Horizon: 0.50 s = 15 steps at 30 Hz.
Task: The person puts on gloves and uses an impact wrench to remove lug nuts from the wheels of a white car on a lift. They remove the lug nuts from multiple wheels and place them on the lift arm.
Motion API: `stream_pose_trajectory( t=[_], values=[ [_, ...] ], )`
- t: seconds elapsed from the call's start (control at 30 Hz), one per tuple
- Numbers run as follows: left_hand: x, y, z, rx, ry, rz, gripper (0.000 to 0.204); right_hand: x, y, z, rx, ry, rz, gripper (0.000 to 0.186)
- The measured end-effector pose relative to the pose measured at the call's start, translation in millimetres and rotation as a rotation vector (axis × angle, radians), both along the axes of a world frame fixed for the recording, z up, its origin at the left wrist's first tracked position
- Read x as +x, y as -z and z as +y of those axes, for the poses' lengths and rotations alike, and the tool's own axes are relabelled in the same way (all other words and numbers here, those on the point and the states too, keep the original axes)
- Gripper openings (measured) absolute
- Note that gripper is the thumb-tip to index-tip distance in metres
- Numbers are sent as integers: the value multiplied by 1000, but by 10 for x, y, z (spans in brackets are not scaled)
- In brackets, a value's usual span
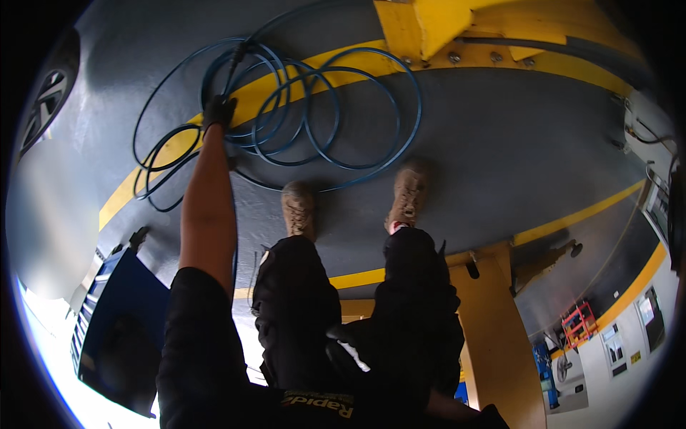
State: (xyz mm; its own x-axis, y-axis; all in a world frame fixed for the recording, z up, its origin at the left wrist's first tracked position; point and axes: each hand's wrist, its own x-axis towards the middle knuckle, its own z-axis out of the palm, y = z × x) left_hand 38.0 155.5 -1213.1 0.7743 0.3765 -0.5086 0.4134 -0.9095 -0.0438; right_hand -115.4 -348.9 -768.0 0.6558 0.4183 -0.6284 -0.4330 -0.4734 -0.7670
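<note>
A blue hose [314, 114] lies in loose overlapping coils on the grey floor [500, 143], spread across a yellow painted stripe [171, 146] that runs over the floor. The left hand [218, 113], in a dark glove, reaches out on a bare forearm to the left part of the coils and is closed around a bunch of the hose loops there; more loops spill to the lower left of the hand and the widest ones fan out to its right. A dark end of the hose rises just above the hand.

Nearer the person than the coils stand two tan boots [299, 209], with dark trousers above them. A yellow steel post base [429, 25] sits bolted to the floor beyond the hose. A blue cabinet [114, 322] stands at the lower left, its contents not visible.

The right hand cannot be made out: a bit of arm shows at the bottom edge, cut off. A car wheel [46, 100] shows at the far left rim.
</note>
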Motion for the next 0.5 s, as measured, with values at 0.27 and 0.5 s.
stream_pose_trajectory(
  t=[0.27, 0.5],
  values=[
    [-1283, -2467, -2303, -88, 451, -349, 20, -641, -466, -629, 16, 604, -78, 29],
    [-2516, -6124, -4393, -736, 451, 76, 15, -590, -1270, -1134, 979, 1345, 574, 50]
  ],
)
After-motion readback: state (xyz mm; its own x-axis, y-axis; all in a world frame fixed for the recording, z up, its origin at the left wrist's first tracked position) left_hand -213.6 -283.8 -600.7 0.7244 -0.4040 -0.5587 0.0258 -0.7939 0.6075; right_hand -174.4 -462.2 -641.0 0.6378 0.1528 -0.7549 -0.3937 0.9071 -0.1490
